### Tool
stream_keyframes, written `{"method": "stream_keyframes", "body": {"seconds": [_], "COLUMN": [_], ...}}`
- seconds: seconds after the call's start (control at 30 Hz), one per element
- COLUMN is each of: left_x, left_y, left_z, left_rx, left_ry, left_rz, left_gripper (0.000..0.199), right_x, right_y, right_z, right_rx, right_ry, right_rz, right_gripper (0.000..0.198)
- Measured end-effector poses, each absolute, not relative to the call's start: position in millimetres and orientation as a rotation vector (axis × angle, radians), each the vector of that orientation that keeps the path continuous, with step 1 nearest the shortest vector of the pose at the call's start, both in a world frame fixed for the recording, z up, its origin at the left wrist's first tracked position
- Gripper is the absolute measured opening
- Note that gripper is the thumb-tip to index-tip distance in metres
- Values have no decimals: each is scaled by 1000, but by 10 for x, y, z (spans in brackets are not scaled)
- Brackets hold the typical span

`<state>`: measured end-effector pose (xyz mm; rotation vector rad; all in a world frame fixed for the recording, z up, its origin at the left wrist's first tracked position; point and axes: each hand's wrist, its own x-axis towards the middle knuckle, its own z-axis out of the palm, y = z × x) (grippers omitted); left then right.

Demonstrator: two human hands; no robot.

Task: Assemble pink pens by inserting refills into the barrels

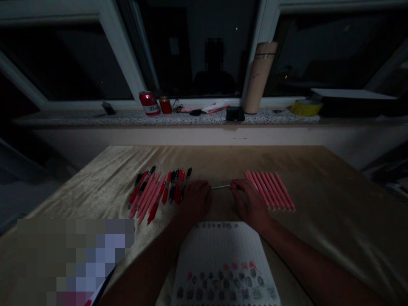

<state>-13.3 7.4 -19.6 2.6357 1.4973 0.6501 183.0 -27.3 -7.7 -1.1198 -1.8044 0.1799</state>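
A thin pale rod, like a pen refill, stretches sideways between my two hands over the cloth. My left hand is closed at its left end, with the fingertips mostly hidden. The thumb and fingers of my right hand pinch the other end. Left of my left hand lies a loose group of pink, red and black pens. Just right of my right hand, several pink pens lie side by side in a slanted row. A lined notepad with black and red scribbles lies below my hands.
A table with a beige cloth fills the foreground. On the windowsill stand a red can, a small red jar, a cardboard tube and a yellow tape roll. A blurred-out patch covers the lower left.
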Motion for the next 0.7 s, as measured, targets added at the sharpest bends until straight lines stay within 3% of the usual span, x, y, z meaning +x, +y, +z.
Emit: {"method": "stream_keyframes", "body": {"seconds": [0.23,0.7], "left_x": [-119,-145], "left_y": [91,136], "left_z": [-209,-315], "left_rx": [2651,2855], "left_ry": [1507,1414], "left_rz": [643,595], "left_gripper": [16,27], "right_x": [1833,1811], "right_y": [-279,-282], "right_z": [-98,-44], "right_rx": [-1160,-1170], "right_ry": [-1808,-1801], "right_rz": [183,150], "right_gripper": [21,20]}}
